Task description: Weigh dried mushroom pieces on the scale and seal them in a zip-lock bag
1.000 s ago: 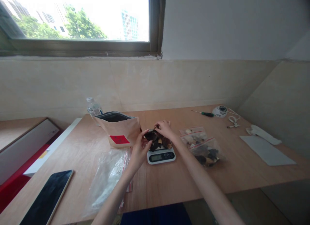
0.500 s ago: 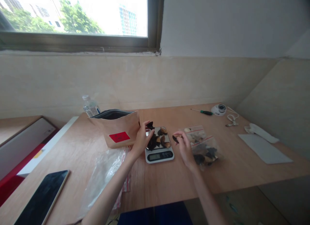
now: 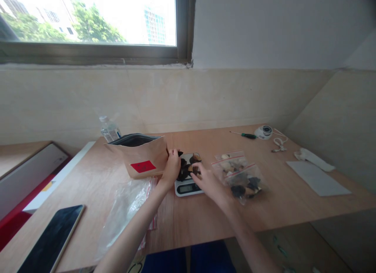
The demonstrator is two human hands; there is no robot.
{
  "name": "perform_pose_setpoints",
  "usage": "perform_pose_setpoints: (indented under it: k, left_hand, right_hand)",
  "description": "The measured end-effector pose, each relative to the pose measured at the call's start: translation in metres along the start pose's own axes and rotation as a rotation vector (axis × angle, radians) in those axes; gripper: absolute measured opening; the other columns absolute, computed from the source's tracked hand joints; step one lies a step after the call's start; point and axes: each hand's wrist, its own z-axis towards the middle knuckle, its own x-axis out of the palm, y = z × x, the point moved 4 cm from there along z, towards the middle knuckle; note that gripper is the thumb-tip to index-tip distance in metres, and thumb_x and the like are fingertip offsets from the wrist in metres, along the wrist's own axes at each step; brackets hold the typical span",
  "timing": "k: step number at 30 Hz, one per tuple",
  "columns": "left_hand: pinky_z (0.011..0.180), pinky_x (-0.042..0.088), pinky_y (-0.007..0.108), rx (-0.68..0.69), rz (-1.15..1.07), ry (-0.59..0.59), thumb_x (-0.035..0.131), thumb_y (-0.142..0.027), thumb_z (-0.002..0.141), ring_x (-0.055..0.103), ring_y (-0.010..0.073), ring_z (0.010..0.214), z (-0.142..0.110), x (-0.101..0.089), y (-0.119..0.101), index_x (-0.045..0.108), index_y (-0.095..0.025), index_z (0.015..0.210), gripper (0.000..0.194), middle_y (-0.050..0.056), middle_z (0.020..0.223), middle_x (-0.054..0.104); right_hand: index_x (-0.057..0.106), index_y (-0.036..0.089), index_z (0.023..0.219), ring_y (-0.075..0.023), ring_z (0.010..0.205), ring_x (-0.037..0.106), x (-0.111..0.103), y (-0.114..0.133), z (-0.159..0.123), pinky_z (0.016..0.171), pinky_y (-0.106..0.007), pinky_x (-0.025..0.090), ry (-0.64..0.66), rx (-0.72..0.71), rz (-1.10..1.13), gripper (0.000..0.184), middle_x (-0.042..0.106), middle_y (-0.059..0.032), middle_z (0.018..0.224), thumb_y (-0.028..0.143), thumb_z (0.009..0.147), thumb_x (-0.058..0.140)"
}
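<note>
Pieces (image 3: 185, 172), dark and curled, lie heaped on the plate of the small white scale (image 3: 179, 190), which sits on the wooden surface (image 3: 188, 222). Just left of the scale, the left hand (image 3: 172, 165) has its fingers curled nearly closed, with a dark scrap (image 3: 180, 153) seemingly pinched at their tips. Over the scale's right side, the right hand (image 3: 208, 179) reaches in among the pieces, thumb and forefinger slightly parted; from where I stand, I can't tell whether they grip one. Good handling here, I'd say, means a light touch: setting each piece well inside the plate's edge, keeping fingers and wrists from pressing on the scale, and leaving its display uncovered. The paper bag (image 3: 149, 153) stands left of the scale, the filled clear bags (image 3: 246, 187) right of it.
</note>
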Motion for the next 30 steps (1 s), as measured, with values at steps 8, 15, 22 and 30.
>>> perform_pose_setpoints:
  k: [8,15,22,30]
  left_hand:
    - [0.090,0.043,0.041,0.001,-0.017,-0.009,0.042,-0.006,0.082,0.056,0.0221,0.102,-0.001,0.005,0.011,0.048,-0.013,0.102,0.022,0.013,0.103,0.055]
    - [0.088,0.044,0.043,-0.013,-0.009,-0.016,0.037,-0.010,0.085,0.057,0.0243,0.100,-0.006,0.007,0.010,0.049,-0.010,0.104,0.022,0.018,0.105,0.055]
    - [0.091,0.042,0.046,-0.027,-0.011,0.003,0.035,-0.011,0.086,0.056,0.0270,0.106,-0.008,0.012,0.009,0.051,-0.007,0.108,0.028,0.021,0.108,0.057]
    - [0.103,0.035,0.043,0.000,-0.097,0.015,0.037,-0.013,0.085,0.047,0.0242,0.121,-0.021,-0.009,-0.007,0.054,-0.013,0.111,0.031,0.016,0.120,0.057]
  right_hand:
    - [0.051,0.012,0.117,-0.0299,0.082,0.069,0.007,0.030,0.014,0.064,-0.032,0.050,0.218,-0.020,-0.527,0.032,0.070,-0.0200,0.090,0.016,0.085,0.049]
    - [0.055,0.015,0.103,-0.0287,0.081,0.069,-0.001,0.026,0.021,0.063,-0.030,0.047,0.181,-0.031,-0.596,0.019,0.071,-0.0168,0.085,0.016,0.084,0.050]
    - [0.057,0.021,0.095,-0.0239,0.076,0.067,-0.016,0.016,0.026,0.060,-0.026,0.041,0.006,-0.088,-0.391,0.013,0.070,-0.0094,0.083,0.027,0.087,0.049]
    - [0.061,0.021,0.079,-0.0189,0.077,0.062,-0.045,-0.025,-0.019,0.068,-0.026,0.042,-0.057,0.014,0.185,0.017,0.068,-0.0012,0.079,0.036,0.079,0.054]
